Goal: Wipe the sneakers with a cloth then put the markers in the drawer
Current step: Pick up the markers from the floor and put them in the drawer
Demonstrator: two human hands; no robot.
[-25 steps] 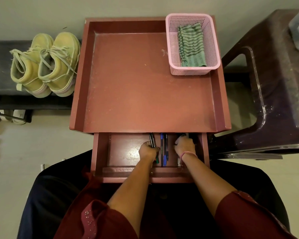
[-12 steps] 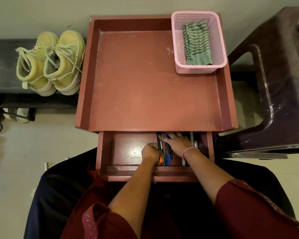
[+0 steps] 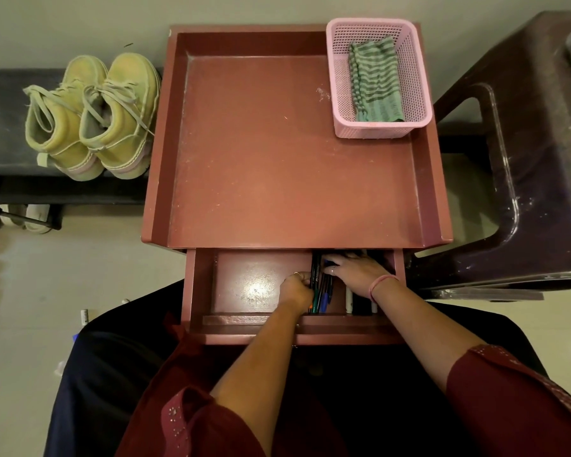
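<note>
The red table's drawer (image 3: 244, 319) is pulled open toward me. Several markers (image 3: 321, 293) lie side by side in its right half, and a few more (image 3: 349, 300) show under my right wrist. My left hand (image 3: 295, 288) is curled around the left edge of the bundle. My right hand (image 3: 355, 272) lies flat over the far ends of the markers with its fingers spread. A pair of yellow-green sneakers (image 3: 94, 117) stands on a dark bench to the left. A green striped cloth (image 3: 374, 80) lies in the pink basket (image 3: 376, 130).
The red tabletop (image 3: 277, 159) has raised side walls, and the basket stands in its back right corner. A dark plastic stool (image 3: 528, 192) stands close on the right. The dark bench (image 3: 0, 127) is on the left. My lap is under the drawer.
My right hand has opened from a fist and spread over the markers. The markers now lie gathered together at the drawer's right. My left hand stays curled against them.
</note>
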